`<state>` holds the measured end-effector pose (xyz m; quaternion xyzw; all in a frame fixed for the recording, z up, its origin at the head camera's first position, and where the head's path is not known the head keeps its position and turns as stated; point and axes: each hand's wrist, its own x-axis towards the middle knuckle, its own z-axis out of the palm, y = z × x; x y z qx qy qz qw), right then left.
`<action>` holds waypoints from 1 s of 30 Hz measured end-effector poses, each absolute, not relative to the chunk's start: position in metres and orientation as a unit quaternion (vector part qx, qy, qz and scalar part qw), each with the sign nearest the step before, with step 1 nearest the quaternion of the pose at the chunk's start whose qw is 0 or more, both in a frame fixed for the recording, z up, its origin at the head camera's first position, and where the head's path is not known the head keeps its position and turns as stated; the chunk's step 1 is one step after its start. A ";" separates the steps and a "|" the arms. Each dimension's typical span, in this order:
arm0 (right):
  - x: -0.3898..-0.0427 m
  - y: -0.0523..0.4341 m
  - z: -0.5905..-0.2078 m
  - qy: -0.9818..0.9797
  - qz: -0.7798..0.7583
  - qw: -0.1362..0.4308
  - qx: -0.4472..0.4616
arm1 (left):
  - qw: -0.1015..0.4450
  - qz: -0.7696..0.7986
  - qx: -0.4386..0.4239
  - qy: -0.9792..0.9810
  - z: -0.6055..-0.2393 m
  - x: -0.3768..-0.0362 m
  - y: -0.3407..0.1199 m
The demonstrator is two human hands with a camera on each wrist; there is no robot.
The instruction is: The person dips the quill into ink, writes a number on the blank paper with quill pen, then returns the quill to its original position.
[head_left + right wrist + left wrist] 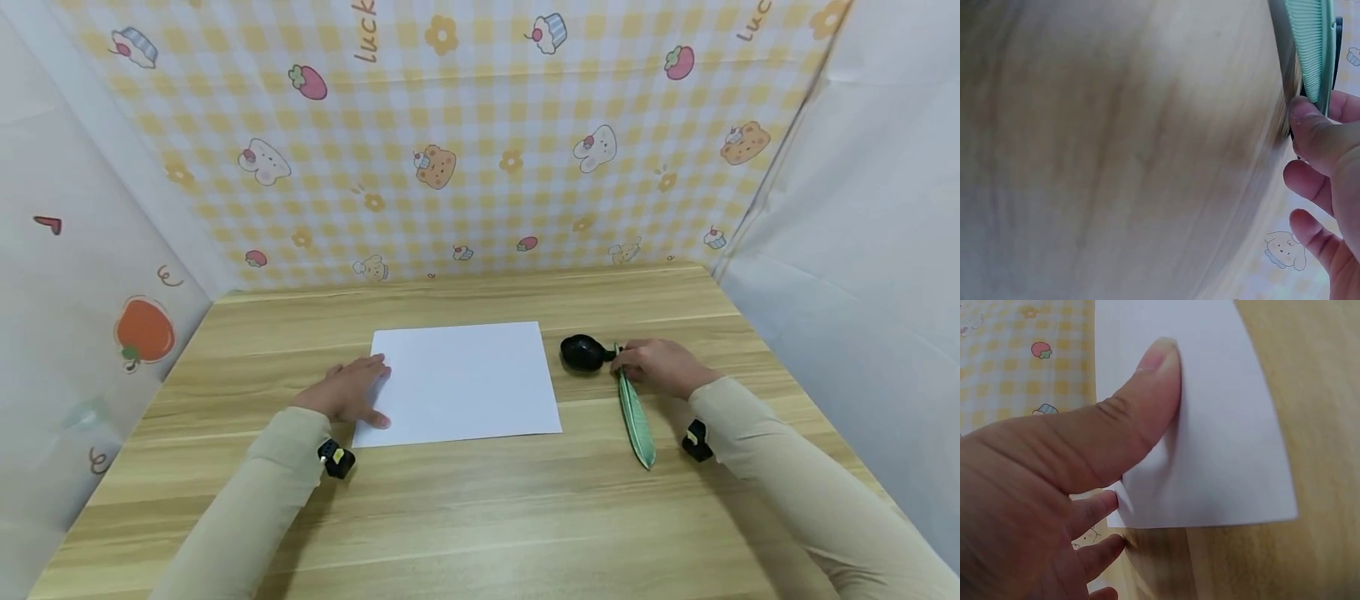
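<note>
A white sheet of paper lies on the table. My left hand rests on its left edge with fingers spread. In the left wrist view the thumb lies over the sheet and the fingertips are at its edge. To the right of the sheet, my right hand pinches a slim green feather-shaped piece near its far end. The right wrist view shows the ribbed green surface between thumb and finger. A glossy black rounded object with a narrow neck lies just left of these fingers; whether they touch it, I cannot tell.
The wooden table meets a yellow checked backdrop at the back. White sheeting hangs at the left and right. Each wrist carries a small black camera.
</note>
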<state>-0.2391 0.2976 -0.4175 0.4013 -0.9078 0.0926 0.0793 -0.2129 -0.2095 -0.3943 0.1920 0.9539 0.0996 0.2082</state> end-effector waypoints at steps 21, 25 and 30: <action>-0.236 0.300 -0.408 -0.920 0.099 0.068 0.374 | 0.213 0.095 0.197 0.952 -0.398 -0.215 -0.206; -0.237 0.302 -0.411 -0.917 0.103 0.088 0.375 | 0.213 0.101 0.192 0.953 -0.399 -0.215 -0.207; -0.235 0.302 -0.409 -0.910 0.111 0.110 0.383 | 0.211 0.101 0.189 0.954 -0.398 -0.213 -0.207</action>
